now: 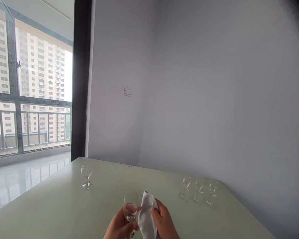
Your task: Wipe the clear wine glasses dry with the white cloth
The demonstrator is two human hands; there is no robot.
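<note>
Near the front of the table, my left hand [121, 224] is closed around the lower bowl and stem of a clear wine glass [131, 200], which it holds upright. Just right of it, my right hand [164, 219] grips a white cloth [147, 212], thumb on top and fingers behind. The cloth's left edge is right beside the glass bowl; whether it presses on the glass I cannot tell. The base of the glass is mostly hidden by my left fingers.
One stemmed glass [87, 176] stands at the table's far left. Several more glasses [198, 189] stand grouped at the right, near the wall. The pale green table [52, 205] meets a grey wall [201, 99] behind. A window [40, 79] is at left.
</note>
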